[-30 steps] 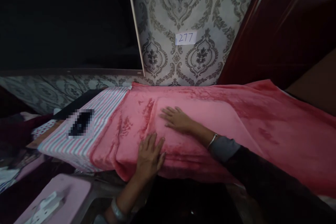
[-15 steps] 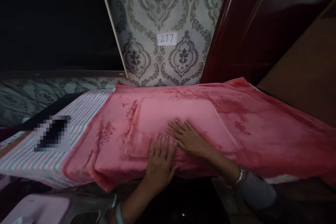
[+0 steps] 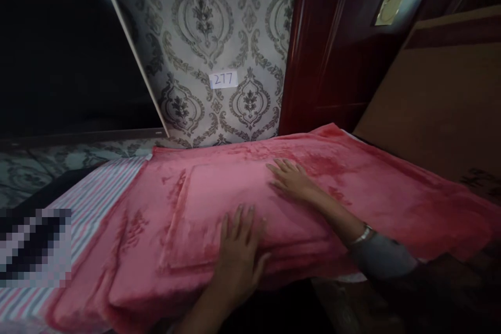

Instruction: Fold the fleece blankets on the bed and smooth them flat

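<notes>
A pink plush blanket (image 3: 376,188) is spread over the surface before me. On its middle lies a folded pink plush piece (image 3: 219,188), roughly rectangular, with layered edges showing at the front. My left hand (image 3: 239,250) rests over the front edge of this folded piece, fingers spread and pointing away from me. Farther back, my right hand (image 3: 291,180) lies flat near the piece's far right corner, fingers apart. Neither hand grips anything. A bracelet circles my right wrist.
Left of the blanket is a striped cloth (image 3: 99,188), with a blurred-out patch over part of it. A dark screen (image 3: 66,52) hangs at the upper left. Behind stands patterned wallpaper with a "277" label (image 3: 223,79). A dark red door (image 3: 332,47) and a brown board (image 3: 438,99) are at right.
My right hand has slid away from my left hand, toward the folded piece's far right corner. My left hand stays at the front edge. The view has turned to the right.
</notes>
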Demonstrator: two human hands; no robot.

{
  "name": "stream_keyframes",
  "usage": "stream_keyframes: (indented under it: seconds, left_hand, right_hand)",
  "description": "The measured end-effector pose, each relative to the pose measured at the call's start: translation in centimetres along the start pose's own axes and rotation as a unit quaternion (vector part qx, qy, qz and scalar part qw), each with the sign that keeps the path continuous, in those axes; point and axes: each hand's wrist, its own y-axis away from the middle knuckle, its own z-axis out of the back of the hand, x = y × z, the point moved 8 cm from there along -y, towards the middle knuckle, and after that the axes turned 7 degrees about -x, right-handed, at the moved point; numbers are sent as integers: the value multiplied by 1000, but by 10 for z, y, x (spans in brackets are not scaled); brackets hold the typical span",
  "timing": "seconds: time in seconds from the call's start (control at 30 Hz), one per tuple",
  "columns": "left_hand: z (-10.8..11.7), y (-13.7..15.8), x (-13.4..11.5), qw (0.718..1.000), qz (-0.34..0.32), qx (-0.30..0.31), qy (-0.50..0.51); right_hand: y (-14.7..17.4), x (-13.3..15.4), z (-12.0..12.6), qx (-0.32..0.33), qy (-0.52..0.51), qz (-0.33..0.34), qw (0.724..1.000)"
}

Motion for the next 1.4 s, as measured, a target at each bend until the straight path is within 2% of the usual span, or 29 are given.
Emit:
stream_keyframes:
  seconds: [0.13, 0.27, 0.33, 0.47, 0.6, 0.7, 0.8, 0.9, 1.03, 1.2, 1.3, 1.4]
  left_hand:
    - [-23, 5, -18, 999, -30, 13, -37]
    - [-31, 17, -17, 999, -27, 0, -41]
    - [-32, 18, -15, 999, -23, 5, -40]
    - [-32, 16, -16, 998, -39, 0, -50]
    - [-32, 17, -15, 998, -21, -21, -54]
    - [-31, 18, -15, 999, -19, -33, -39]
    - [-28, 16, -16, 999, -16, -34, -10]
    - [-28, 13, -16, 1000, 1, -16, 23]
    - [-25, 12, -17, 999, 9, 1, 48]
    - [-12, 18, -15, 998, -2, -1, 63]
    - [-3, 23, -7, 999, 3, -11, 48]
    - [4, 29, 11, 999, 31, -23, 4]
  right_hand:
    - [-32, 4, -14, -40, 12, -20, 999]
    - [-38, -31, -49, -31, -5, -76, 997]
    - [-37, -52, -58, -30, -26, -110, 993]
    - [-34, -80, -62, -37, -78, -155, 984]
    - [-25, -89, -60, -40, -101, -145, 983]
    - [0, -90, -58, -41, -129, -128, 982]
    - [47, -83, -53, -69, -230, -110, 964]
    - [101, -75, -49, -95, -305, -152, 935]
    - [151, -61, -45, -130, -323, -199, 916]
    - [173, -44, -39, -212, -336, -183, 899]
    - [174, -39, -38, -214, -345, -179, 896]
    - [172, -43, -38, -221, -345, -203, 889]
